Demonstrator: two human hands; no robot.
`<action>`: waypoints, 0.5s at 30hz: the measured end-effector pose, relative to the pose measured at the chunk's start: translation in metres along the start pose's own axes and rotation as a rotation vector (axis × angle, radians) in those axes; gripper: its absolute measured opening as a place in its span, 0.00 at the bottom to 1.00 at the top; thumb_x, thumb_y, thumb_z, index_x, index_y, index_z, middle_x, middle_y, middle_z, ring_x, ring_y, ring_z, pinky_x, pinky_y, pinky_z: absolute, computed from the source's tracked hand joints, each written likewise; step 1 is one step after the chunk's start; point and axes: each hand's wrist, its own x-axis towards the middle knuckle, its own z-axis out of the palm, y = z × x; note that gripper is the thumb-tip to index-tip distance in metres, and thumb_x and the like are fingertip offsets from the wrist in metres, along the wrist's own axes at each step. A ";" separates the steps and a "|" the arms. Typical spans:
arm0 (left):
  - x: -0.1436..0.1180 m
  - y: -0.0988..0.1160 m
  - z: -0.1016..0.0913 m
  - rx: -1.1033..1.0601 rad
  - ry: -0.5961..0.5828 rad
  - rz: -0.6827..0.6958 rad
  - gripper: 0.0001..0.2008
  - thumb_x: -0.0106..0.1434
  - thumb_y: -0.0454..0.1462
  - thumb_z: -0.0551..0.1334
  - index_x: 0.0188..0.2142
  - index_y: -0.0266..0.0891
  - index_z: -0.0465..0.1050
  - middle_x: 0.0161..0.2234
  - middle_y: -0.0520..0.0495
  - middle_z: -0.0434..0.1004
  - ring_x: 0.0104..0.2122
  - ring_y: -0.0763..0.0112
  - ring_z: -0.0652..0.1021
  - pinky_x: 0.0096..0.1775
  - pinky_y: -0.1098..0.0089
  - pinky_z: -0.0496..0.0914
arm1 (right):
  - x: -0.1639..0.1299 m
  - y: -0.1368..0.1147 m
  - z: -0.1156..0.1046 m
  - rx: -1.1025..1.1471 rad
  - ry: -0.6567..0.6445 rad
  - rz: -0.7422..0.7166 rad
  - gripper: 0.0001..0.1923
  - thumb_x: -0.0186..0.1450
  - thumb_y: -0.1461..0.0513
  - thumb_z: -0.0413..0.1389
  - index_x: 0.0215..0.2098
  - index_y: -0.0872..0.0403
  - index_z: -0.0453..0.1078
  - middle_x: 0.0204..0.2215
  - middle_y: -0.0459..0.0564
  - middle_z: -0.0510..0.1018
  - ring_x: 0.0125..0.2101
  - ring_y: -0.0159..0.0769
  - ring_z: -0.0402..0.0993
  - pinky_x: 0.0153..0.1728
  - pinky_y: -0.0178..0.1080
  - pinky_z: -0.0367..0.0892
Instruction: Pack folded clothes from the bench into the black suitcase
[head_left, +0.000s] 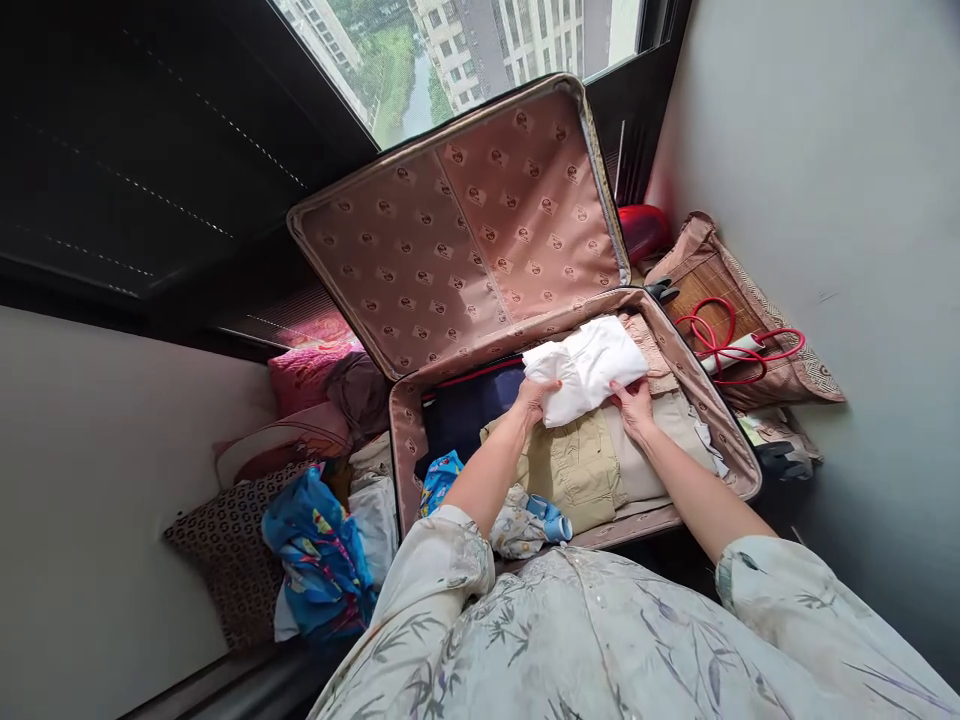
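White folded cloth bundle (589, 368), soft and roughly rectangular, lies between the two hands, inside the open suitcase lined with pink patterned fabric (517, 215). Its long axis runs crosswise from the left hand to the right hand, slanting so that the right end points a little farther away from the body than the left end. One long edge faces the person; the other faces the raised lid beyond the hands.

The bare left hand (537, 395) is partly closed on the bundle's near left corner, thumb on top. The bare right hand (634, 405) is likewise partly closed, pinching the near right corner. How the fingers underneath are set cannot be told, nor whether the bundle's weight rests on the clothes.

Khaki folded cotton clothing (574, 470) sits nearer the body, between the hands. Pale beige folded cloth (637, 455) lies just below the right hand, and peach gathered fabric (651, 350) just beyond it. Dark navy cloth (476, 398) lies left of the left hand.
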 end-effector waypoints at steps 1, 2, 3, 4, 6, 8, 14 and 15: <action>-0.003 0.001 0.002 -0.016 0.050 -0.016 0.26 0.37 0.27 0.75 0.39 0.34 0.77 0.35 0.42 0.84 0.35 0.58 0.83 0.47 0.55 0.77 | 0.000 -0.002 0.001 0.001 0.004 0.011 0.39 0.44 0.56 0.72 0.51 0.49 0.65 0.56 0.51 0.75 0.50 0.39 0.76 0.41 0.41 0.77; -0.008 0.003 0.003 -0.051 0.087 -0.023 0.24 0.37 0.26 0.74 0.38 0.34 0.77 0.34 0.43 0.83 0.34 0.59 0.82 0.46 0.56 0.77 | -0.002 -0.005 0.002 0.004 0.008 0.024 0.38 0.43 0.56 0.73 0.50 0.48 0.65 0.55 0.50 0.75 0.49 0.39 0.76 0.40 0.40 0.78; -0.014 0.005 0.004 -0.097 0.101 -0.023 0.23 0.39 0.26 0.73 0.38 0.34 0.77 0.33 0.44 0.83 0.34 0.60 0.82 0.46 0.57 0.77 | -0.005 -0.009 0.003 0.012 0.015 0.035 0.38 0.43 0.55 0.73 0.50 0.48 0.66 0.55 0.50 0.76 0.48 0.38 0.77 0.39 0.39 0.78; -0.023 0.006 0.003 -0.145 0.094 -0.018 0.22 0.40 0.27 0.73 0.37 0.34 0.77 0.33 0.45 0.83 0.34 0.61 0.82 0.46 0.58 0.77 | -0.010 -0.012 0.006 0.027 0.035 0.048 0.38 0.44 0.55 0.73 0.51 0.47 0.66 0.54 0.49 0.77 0.47 0.38 0.78 0.38 0.39 0.78; -0.046 0.008 0.000 -0.217 0.040 -0.007 0.20 0.41 0.28 0.73 0.37 0.35 0.77 0.33 0.45 0.83 0.35 0.61 0.83 0.47 0.59 0.77 | -0.028 -0.020 0.012 0.081 0.104 0.117 0.37 0.46 0.54 0.73 0.52 0.46 0.67 0.52 0.48 0.79 0.43 0.37 0.80 0.37 0.40 0.79; -0.076 0.007 -0.008 -0.261 -0.020 -0.025 0.18 0.43 0.30 0.74 0.37 0.35 0.77 0.33 0.45 0.84 0.37 0.59 0.84 0.49 0.59 0.77 | -0.056 -0.025 0.021 0.157 0.130 0.251 0.33 0.51 0.50 0.72 0.51 0.47 0.69 0.48 0.49 0.82 0.40 0.40 0.82 0.37 0.42 0.80; -0.170 -0.022 -0.058 -0.361 -0.110 -0.162 0.20 0.48 0.31 0.72 0.42 0.34 0.80 0.41 0.41 0.86 0.45 0.54 0.84 0.54 0.57 0.76 | -0.139 -0.024 0.034 0.349 -0.040 0.571 0.20 0.60 0.51 0.66 0.47 0.51 0.75 0.39 0.49 0.86 0.41 0.44 0.84 0.45 0.45 0.81; -0.183 -0.031 -0.068 -0.380 -0.105 -0.173 0.21 0.47 0.31 0.71 0.43 0.34 0.80 0.42 0.41 0.86 0.46 0.53 0.84 0.55 0.56 0.75 | -0.147 -0.021 0.033 0.324 -0.028 0.587 0.18 0.60 0.54 0.65 0.46 0.51 0.75 0.37 0.49 0.86 0.40 0.43 0.84 0.46 0.45 0.81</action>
